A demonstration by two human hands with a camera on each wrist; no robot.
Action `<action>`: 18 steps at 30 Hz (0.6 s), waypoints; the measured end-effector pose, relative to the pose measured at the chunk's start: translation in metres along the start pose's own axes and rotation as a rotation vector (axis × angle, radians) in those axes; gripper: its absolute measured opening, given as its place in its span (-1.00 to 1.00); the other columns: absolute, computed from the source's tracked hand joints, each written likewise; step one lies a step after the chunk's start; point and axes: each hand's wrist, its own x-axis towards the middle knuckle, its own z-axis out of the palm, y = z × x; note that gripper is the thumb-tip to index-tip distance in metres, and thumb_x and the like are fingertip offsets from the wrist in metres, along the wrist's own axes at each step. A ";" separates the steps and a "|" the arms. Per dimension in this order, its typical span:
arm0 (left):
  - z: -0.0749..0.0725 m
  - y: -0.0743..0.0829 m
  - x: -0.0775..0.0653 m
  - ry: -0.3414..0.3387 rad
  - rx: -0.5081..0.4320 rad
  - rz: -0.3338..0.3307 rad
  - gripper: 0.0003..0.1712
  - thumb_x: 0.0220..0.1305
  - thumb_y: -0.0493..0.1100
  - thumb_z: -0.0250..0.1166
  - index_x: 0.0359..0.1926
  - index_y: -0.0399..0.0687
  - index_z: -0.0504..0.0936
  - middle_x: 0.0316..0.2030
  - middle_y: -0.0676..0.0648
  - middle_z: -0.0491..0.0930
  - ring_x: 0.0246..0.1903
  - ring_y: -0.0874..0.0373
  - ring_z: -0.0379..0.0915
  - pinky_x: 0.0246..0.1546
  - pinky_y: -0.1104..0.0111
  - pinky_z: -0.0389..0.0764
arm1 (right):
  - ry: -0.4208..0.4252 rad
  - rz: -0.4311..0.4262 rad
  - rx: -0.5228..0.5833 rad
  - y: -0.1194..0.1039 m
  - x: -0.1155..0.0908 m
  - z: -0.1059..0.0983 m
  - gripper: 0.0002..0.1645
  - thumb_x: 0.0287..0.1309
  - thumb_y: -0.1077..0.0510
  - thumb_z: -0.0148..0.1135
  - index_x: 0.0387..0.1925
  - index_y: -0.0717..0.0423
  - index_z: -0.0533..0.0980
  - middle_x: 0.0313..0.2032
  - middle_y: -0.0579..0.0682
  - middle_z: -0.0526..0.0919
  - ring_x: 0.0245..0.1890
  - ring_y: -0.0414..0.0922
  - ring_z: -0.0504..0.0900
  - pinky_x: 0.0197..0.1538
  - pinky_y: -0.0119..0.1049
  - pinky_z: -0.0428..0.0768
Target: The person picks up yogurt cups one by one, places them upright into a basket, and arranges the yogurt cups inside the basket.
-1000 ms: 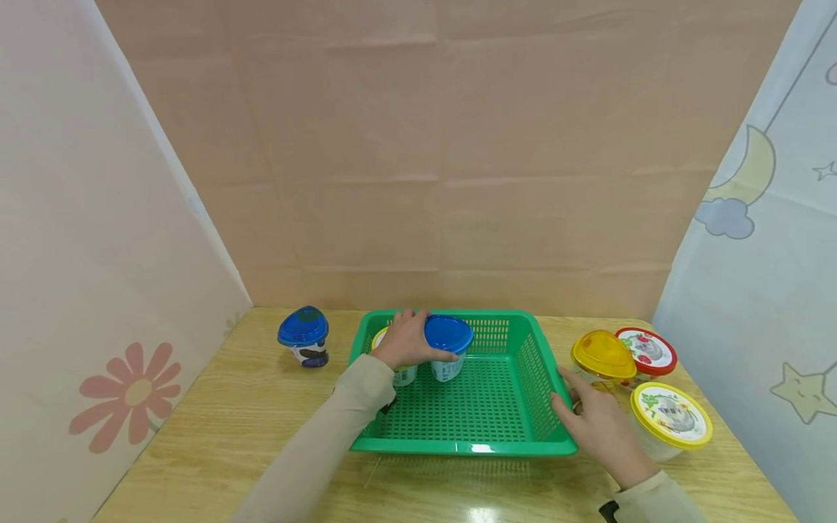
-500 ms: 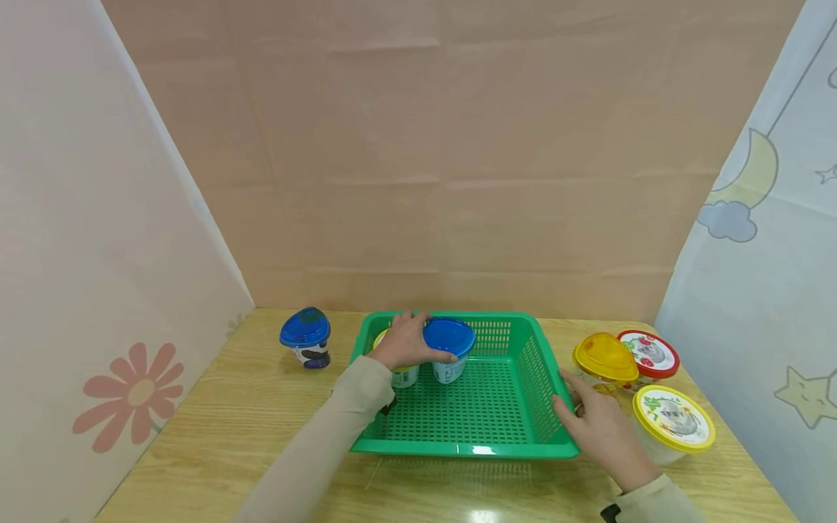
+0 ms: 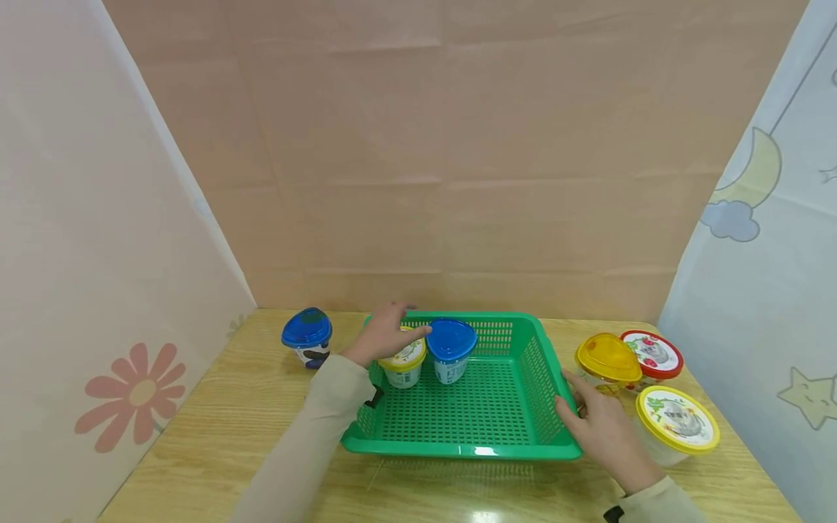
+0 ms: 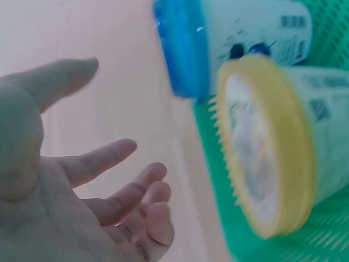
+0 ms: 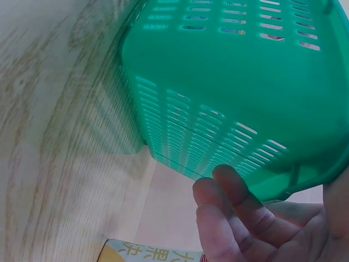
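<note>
My left hand [image 3: 386,335] is raised over the left part of the green plastic basket [image 3: 471,449], its fingers spread and holding nothing. Just under it, inside the basket, stands a white tub with a round yellow lid [image 3: 407,354]. Beside that, to the right, stands a tub with a blue lid [image 3: 452,340]. In the left wrist view, the palm [image 4: 60,218] is apart from both lids. My right hand [image 3: 601,425] holds the basket's right rim, thumb on the rim and fingers along the outer wall, as the right wrist view shows.
Left of the basket stands another blue-lidded tub [image 3: 307,330]. To the right are an amber-lidded tub [image 3: 608,357], a red-lidded tub [image 3: 652,354] and a larger yellow-lidded tub [image 3: 678,420], close to my right hand. Paper-covered walls border the wooden table [image 3: 222,407].
My left hand has let go of the blue-lidded tub and moved up and left, uncovering the yellow-lidded tub. The right hand stays on the basket rim.
</note>
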 end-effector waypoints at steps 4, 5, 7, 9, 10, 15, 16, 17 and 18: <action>-0.016 -0.008 -0.011 0.059 -0.075 -0.021 -0.33 0.42 0.05 0.24 0.40 -0.16 0.33 0.34 -0.29 0.34 0.29 -0.22 0.34 0.21 -0.11 0.44 | 0.003 -0.005 0.003 0.003 0.000 0.002 -0.34 0.41 -0.03 0.13 0.36 0.30 0.36 -0.50 -0.10 0.53 -0.67 -0.23 0.30 -0.59 -0.34 0.28; -0.021 -0.012 -0.014 0.075 -0.076 -0.032 -0.33 0.43 0.05 0.24 0.41 -0.15 0.33 0.34 -0.28 0.33 0.29 -0.23 0.33 0.20 -0.12 0.44 | 0.005 -0.008 0.006 0.003 0.001 0.003 -0.34 0.41 -0.03 0.13 0.35 0.30 0.36 -0.49 -0.10 0.53 -0.67 -0.23 0.30 -0.59 -0.34 0.28; -0.031 -0.019 -0.021 0.102 -0.072 -0.065 -0.32 0.43 0.07 0.23 0.43 -0.12 0.31 0.35 -0.28 0.34 0.28 -0.25 0.35 0.18 -0.13 0.45 | 0.014 -0.015 0.007 0.004 0.001 0.003 -0.35 0.41 -0.02 0.14 0.35 0.31 0.37 -0.47 -0.08 0.55 -0.66 -0.24 0.32 -0.57 -0.34 0.30; -0.041 -0.027 -0.028 0.132 -0.051 -0.097 -0.31 0.43 0.09 0.22 0.43 -0.10 0.31 0.33 -0.30 0.37 0.25 -0.28 0.38 0.13 -0.13 0.48 | 0.026 -0.024 0.006 0.004 0.001 0.003 -0.36 0.40 -0.01 0.14 0.34 0.32 0.38 -0.43 -0.06 0.59 -0.63 -0.24 0.35 -0.55 -0.35 0.32; -0.045 -0.031 -0.030 0.147 -0.042 -0.108 -0.31 0.42 0.10 0.22 0.42 -0.11 0.31 0.32 -0.32 0.39 0.23 -0.30 0.39 0.11 -0.13 0.49 | 0.028 -0.025 0.010 0.004 0.001 0.003 -0.36 0.40 0.00 0.14 0.33 0.32 0.38 -0.42 -0.04 0.60 -0.62 -0.24 0.36 -0.54 -0.35 0.33; -0.065 -0.053 -0.041 0.218 -0.006 -0.116 -0.33 0.42 0.05 0.22 0.39 -0.20 0.34 0.22 -0.41 0.46 0.10 -0.33 0.48 0.04 -0.10 0.54 | 0.014 -0.011 0.017 0.004 0.000 0.002 -0.35 0.41 -0.02 0.13 0.35 0.31 0.37 -0.40 -0.02 0.63 -0.60 -0.21 0.37 -0.52 -0.34 0.33; -0.068 -0.057 -0.043 0.228 0.002 -0.121 -0.33 0.42 0.05 0.22 0.38 -0.22 0.35 0.21 -0.41 0.47 0.07 -0.31 0.50 0.03 -0.09 0.54 | 0.010 -0.007 0.017 0.004 0.000 0.002 -0.35 0.41 -0.02 0.13 0.35 0.30 0.37 -0.41 -0.02 0.62 -0.60 -0.21 0.37 -0.52 -0.34 0.32; -0.070 -0.061 -0.045 0.238 0.007 -0.125 -0.34 0.41 0.03 0.22 0.38 -0.23 0.35 0.19 -0.42 0.48 0.06 -0.30 0.51 0.02 -0.08 0.55 | 0.006 -0.004 0.019 0.004 0.000 0.002 -0.34 0.41 -0.03 0.13 0.36 0.30 0.36 -0.41 -0.03 0.62 -0.60 -0.21 0.36 -0.52 -0.34 0.32; -0.071 -0.064 -0.047 0.246 0.007 -0.135 -0.34 0.41 0.03 0.23 0.38 -0.25 0.35 0.17 -0.42 0.50 0.04 -0.28 0.52 0.01 -0.07 0.55 | 0.003 -0.001 0.021 0.004 0.000 0.002 -0.34 0.41 -0.03 0.13 0.36 0.29 0.36 -0.42 -0.04 0.61 -0.60 -0.21 0.36 -0.51 -0.34 0.32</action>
